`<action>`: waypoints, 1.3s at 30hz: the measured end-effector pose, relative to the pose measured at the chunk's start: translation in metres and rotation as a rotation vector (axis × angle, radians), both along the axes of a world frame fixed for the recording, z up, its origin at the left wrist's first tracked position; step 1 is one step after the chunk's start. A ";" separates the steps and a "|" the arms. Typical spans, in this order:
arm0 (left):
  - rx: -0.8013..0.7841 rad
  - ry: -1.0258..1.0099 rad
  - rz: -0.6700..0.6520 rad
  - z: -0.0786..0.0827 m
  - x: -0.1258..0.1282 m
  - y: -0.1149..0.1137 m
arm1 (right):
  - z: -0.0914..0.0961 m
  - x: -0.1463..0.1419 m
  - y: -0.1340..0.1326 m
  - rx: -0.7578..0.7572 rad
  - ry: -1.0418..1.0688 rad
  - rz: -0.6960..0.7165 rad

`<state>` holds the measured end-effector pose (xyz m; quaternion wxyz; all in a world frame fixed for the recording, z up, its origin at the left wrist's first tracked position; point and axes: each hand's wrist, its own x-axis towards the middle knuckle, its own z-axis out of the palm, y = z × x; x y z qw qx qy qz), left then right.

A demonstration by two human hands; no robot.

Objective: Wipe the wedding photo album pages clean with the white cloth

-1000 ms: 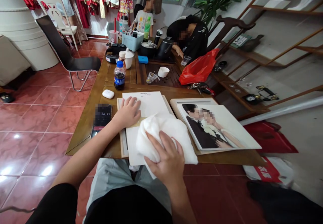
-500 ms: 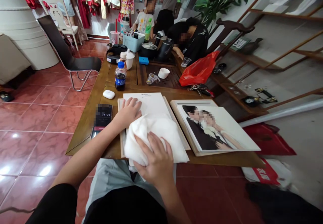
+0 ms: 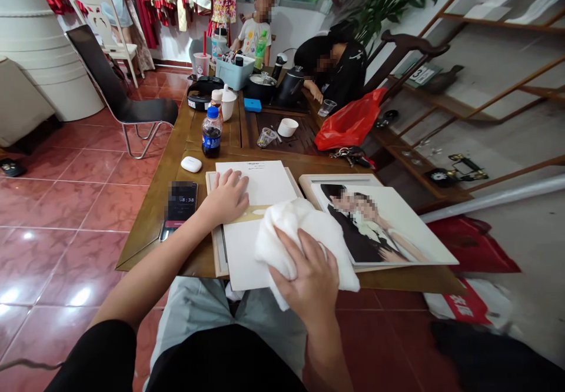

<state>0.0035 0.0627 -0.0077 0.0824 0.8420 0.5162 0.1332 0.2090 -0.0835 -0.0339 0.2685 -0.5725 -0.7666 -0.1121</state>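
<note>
Wooden table (image 3: 148,236), white panel (image 3: 245,245), white cloth (image 3: 304,224) under one hand

The table fills the middle of the view, its near edge just in front of the person's lap. On its right side lies a photo print (image 3: 392,224) of two people, resting at a slant over a light-coloured frame (image 3: 309,189). Just left of it, the white panel lies on a second frame (image 3: 219,256), its near end jutting past the table edge; a tan band (image 3: 251,212) crosses it (small print, too fine to read, marks the far end).

The white cloth is heaped over the panel's near right part and spills beyond its right side. The right hand (image 3: 306,271) is curled onto the cloth, gathering its folds between fingers and thumb. The left hand (image 3: 228,196) lies flat on the panel's far left part, fingers slightly spread, gripping nothing.

Left of the panel lies a phone (image 3: 182,206); beyond it stand a blue-capped bottle (image 3: 211,136) and, nearer, a little white case (image 3: 191,164).
</note>
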 end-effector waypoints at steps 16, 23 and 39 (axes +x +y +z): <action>-0.026 0.006 -0.010 -0.006 -0.003 0.009 | 0.011 -0.063 -0.012 -0.078 0.016 0.261; -0.014 0.006 -0.008 -0.003 -0.003 0.005 | 0.008 -0.047 -0.010 -0.054 0.053 0.231; -0.028 0.047 -0.005 0.001 -0.002 0.001 | 0.020 0.008 0.050 0.045 -0.024 -0.033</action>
